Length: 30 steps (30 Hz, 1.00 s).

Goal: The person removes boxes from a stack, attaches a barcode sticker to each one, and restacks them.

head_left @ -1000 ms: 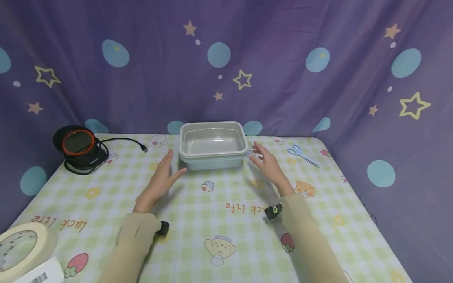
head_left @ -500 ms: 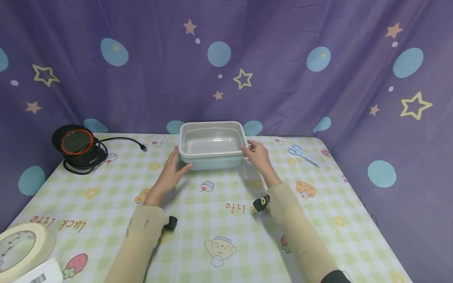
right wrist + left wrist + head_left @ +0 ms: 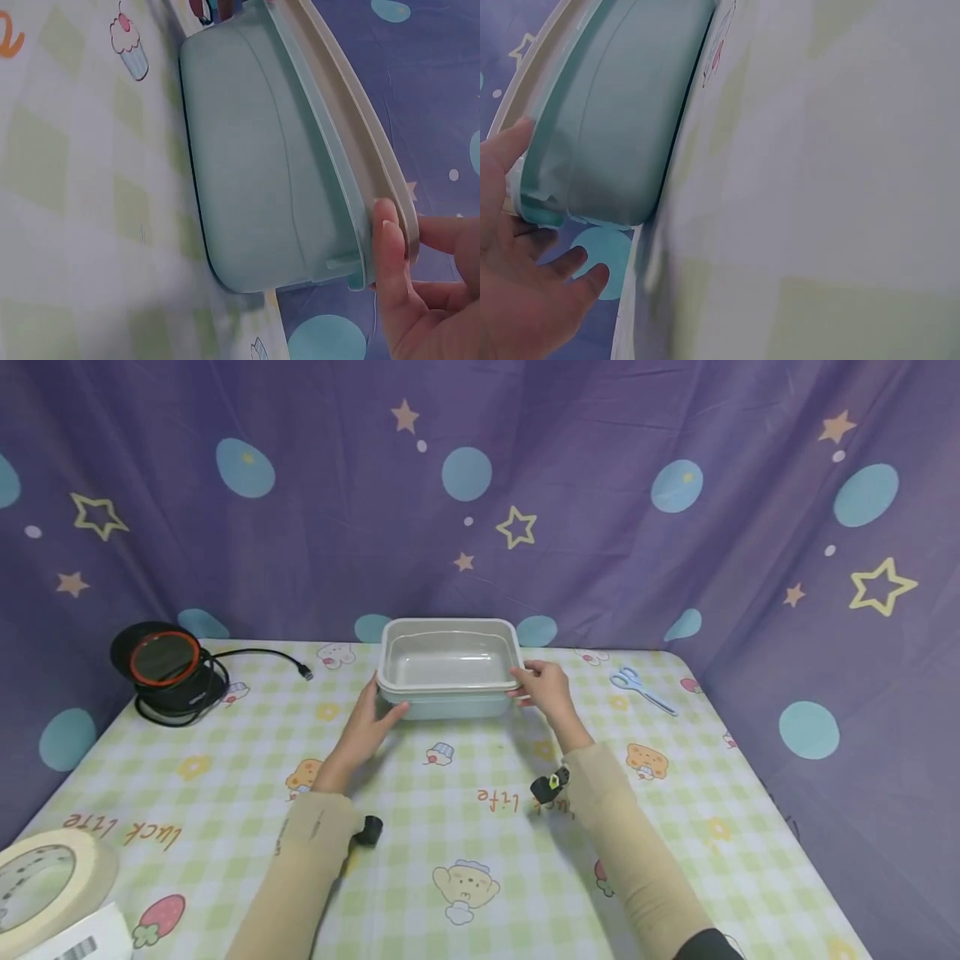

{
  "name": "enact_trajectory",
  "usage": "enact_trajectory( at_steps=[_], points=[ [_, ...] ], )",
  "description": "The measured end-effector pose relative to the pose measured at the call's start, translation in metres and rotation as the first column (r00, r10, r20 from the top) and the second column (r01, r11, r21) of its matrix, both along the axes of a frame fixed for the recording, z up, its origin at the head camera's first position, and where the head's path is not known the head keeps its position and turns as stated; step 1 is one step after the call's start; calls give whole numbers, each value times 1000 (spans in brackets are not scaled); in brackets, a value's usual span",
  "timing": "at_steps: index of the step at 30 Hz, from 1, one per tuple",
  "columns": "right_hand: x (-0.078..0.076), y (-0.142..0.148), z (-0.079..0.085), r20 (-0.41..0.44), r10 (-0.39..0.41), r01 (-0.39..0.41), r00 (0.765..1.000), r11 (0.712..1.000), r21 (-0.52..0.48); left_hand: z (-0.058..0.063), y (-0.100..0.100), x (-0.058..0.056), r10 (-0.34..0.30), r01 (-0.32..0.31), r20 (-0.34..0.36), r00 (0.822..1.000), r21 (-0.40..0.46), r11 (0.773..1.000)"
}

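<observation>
A light-blue rectangular plastic box [image 3: 457, 707] stands at the back middle of the table, with a grey tray [image 3: 450, 672] nested in its top. At the box's left front corner is my left hand [image 3: 362, 731]; its thumb lies on the front by the rim and its fingers reach round the side. In the left wrist view the lower fingers [image 3: 581, 262] hang loosely curled, off the box. My right hand [image 3: 549, 692] pinches the grey tray's right front corner, fingertips [image 3: 386, 225] on one side of the rim and another digit behind it.
Blue-handled scissors [image 3: 643, 692] lie to the right. A black device with an orange ring [image 3: 153, 681] and a USB cable [image 3: 262, 652] is at the back left. Near the left front are a tape roll [image 3: 97, 877] and a white barcoded box [image 3: 97, 935]. A purple curtain [image 3: 585, 585] hangs behind.
Both hands have moved inward from either side to the box. The right hand has taken hold of the grey tray's corner, and the left has closed onto the box's left corner.
</observation>
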State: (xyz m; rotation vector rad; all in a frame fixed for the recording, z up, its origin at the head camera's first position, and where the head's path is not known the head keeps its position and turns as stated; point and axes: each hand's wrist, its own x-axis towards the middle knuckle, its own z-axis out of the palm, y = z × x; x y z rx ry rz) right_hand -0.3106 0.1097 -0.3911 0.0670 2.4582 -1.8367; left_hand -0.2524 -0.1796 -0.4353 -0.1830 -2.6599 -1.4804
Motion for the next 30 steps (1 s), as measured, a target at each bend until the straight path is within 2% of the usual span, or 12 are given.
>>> enact_trajectory(
  at_steps=[8,13,16,21,30],
  points=[
    [3,0,2,48,4,2,999,994,-106,-1,0,-2,5,-4,-28,1000,39,999],
    [5,-2,4,78,-27,43,997,977,-210,0,1,-3,-8,11,-72,997,37,999],
    [6,-3,5,77,-41,59,996,967,-249,-1,2,-3,-3,4,-66,998,27,1000],
    [8,-6,8,61,-49,63,997,962,-265,-2,2,-3,19,-18,-43,999,27,999],
    [9,-10,11,49,-77,88,996,952,-292,-1,1,-1,22,-21,-31,999,27,999]
  ],
)
